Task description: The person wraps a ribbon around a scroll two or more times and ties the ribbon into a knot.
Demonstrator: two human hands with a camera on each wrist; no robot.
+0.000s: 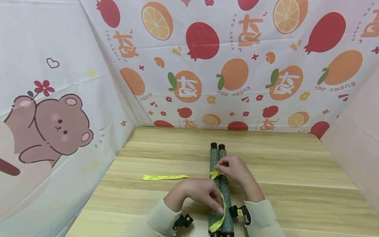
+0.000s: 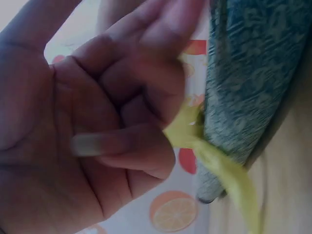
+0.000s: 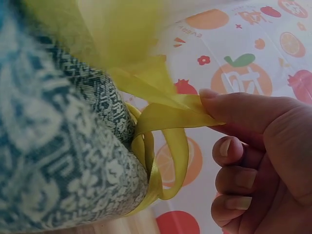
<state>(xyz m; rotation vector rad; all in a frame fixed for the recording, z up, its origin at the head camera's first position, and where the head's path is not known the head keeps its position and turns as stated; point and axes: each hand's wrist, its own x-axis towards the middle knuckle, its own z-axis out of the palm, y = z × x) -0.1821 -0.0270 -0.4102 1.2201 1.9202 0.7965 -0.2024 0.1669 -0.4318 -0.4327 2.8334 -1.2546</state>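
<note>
Two long rolled scrolls [image 1: 228,220], covered in blue-green patterned cloth, lie side by side with dark knobs at their ends. A yellow ribbon [image 1: 217,226] is wound round them, with a bow-like loop [image 3: 174,161] at the binding. With thumb and forefinger, my right hand [image 1: 234,168] pinches a folded part of the ribbon beside the binding. My left hand [image 1: 199,192] hangs over the near half of the scrolls, palm inward and some fingers curled. Its fingertips are right beside the ribbon's trailing end; whether they grip it I cannot tell.
A flat strip of yellow ribbon [image 1: 164,177] lies on the wooden table [image 1: 148,151] to the left. Fruit-printed cloth [image 1: 207,98] hangs behind the table, and a bear-printed cloth [image 1: 109,98] hangs at the left. A wrist camera [image 1: 182,221] sits by the left sleeve.
</note>
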